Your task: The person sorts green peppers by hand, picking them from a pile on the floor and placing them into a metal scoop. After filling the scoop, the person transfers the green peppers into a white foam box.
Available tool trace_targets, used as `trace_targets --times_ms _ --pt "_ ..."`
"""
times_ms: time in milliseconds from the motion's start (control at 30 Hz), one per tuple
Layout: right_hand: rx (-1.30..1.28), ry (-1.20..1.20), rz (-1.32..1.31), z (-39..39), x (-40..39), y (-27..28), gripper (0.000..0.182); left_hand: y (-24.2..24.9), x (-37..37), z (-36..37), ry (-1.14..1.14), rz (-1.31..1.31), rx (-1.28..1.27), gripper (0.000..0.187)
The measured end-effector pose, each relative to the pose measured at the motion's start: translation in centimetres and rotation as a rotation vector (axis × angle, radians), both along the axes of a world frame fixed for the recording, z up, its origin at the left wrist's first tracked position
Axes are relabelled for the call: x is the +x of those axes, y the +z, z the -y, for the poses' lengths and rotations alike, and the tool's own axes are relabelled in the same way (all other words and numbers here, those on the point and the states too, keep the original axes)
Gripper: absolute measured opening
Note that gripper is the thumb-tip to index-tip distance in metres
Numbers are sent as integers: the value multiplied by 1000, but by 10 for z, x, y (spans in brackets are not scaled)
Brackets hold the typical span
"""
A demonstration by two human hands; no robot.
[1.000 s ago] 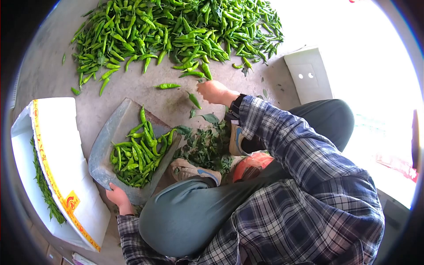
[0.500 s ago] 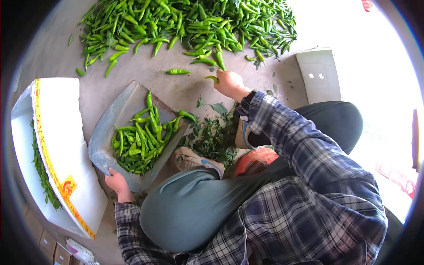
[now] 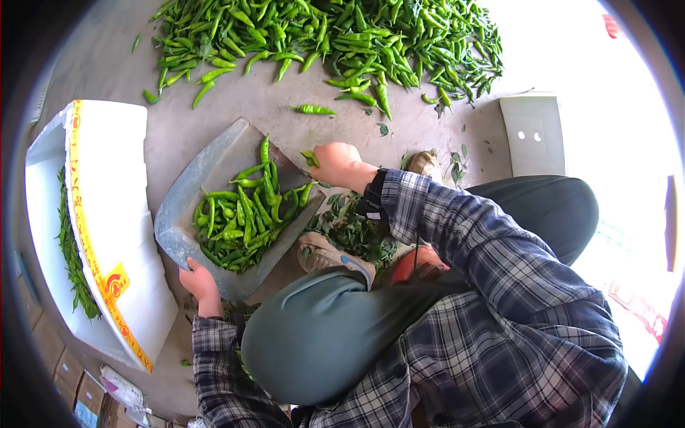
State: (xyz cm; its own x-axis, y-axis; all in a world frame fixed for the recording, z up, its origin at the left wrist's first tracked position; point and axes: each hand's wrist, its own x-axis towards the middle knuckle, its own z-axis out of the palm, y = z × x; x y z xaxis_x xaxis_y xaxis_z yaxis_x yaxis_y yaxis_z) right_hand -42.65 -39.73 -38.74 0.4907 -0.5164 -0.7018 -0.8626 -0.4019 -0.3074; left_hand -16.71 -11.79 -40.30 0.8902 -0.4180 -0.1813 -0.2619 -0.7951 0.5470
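Grey floor (image 3: 189,132) below, left hand (image 3: 200,282) closed on a dustpan (image 3: 182,212), right hand (image 3: 338,165) pinching a pepper (image 3: 308,158)

The left hand (image 3: 202,285) grips the edge of a gray scoop (image 3: 187,203) at the scoop's seven o'clock. Green peppers (image 3: 239,221) lie inside it. The right hand (image 3: 341,165) has one pepper (image 3: 308,158) in its fingers, near the scoop's two o'clock. Leaves (image 3: 353,232) lie at its three o'clock. In the whole view, a big pepper pile (image 3: 321,39) sits at twelve o'clock and a white box (image 3: 118,192) at nine.
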Motion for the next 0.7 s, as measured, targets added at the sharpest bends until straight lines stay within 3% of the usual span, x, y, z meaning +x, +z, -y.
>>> trace_targets --times_ms 67,133,167,233,267,367,400,500,567,600,667,700 --pt "-12 -81 75 -1 9 11 32 5 -2 0 18 -47 -12 31" --pt "168 102 450 -8 21 21 38 7 -2 2 -14 -8 31 32" --pt "167 95 453 -2 25 22 38 5 -1 6 -21 -5 32 32" --pt "-14 109 359 14 35 16 41 4 0 2 -46 54 -89 35" --pt "-311 437 220 29 37 -9 39 10 -3 6 -32 65 -70 35" --pt "-302 -255 247 68 28 -54 24 19 -3 13 -107 238 -161 38" --pt "-452 79 141 69 20 -39 29 10 13 5 -129 149 -86 38" --pt "-482 52 159 67 21 -50 32 6 24 13 -132 57 17 37" --pt "-169 -64 220 48 32 -31 33 15 19 17 -114 51 46 36" --pt "-116 7 409 34 34 -17 31 19 14 22 -109 106 62 36" --pt "488 -130 424 10 38 25 32 18 10 27 -108 155 74 35" --pt "488 -128 425 10 31 15 32 16 11 27 -100 146 100 35"
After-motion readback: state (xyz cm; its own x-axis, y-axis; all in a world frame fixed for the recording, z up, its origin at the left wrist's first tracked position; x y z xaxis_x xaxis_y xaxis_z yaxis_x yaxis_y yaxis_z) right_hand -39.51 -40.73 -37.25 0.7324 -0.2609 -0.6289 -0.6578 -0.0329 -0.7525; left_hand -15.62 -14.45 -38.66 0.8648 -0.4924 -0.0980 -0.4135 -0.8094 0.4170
